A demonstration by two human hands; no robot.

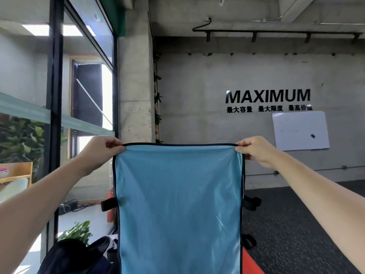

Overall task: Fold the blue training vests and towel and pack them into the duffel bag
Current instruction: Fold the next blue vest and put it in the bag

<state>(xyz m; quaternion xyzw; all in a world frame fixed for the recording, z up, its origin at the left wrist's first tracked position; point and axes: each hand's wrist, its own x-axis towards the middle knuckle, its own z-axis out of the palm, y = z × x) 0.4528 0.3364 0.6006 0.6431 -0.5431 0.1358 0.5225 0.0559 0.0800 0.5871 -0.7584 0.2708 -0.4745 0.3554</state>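
Note:
A light blue training vest with black edging and black side straps hangs stretched out flat in front of me. My left hand pinches its top left corner. My right hand pinches its top right corner. The top edge runs taut and level between the two hands. At the bottom left lies a dark duffel bag, partly hidden behind the vest. The towel is not in sight.
An orange surface shows at the vest's lower right. Dark carpet covers the floor on the right. A concrete wall with lettering and a whiteboard stands behind. Glass partition, plants and a red fire extinguisher are at left.

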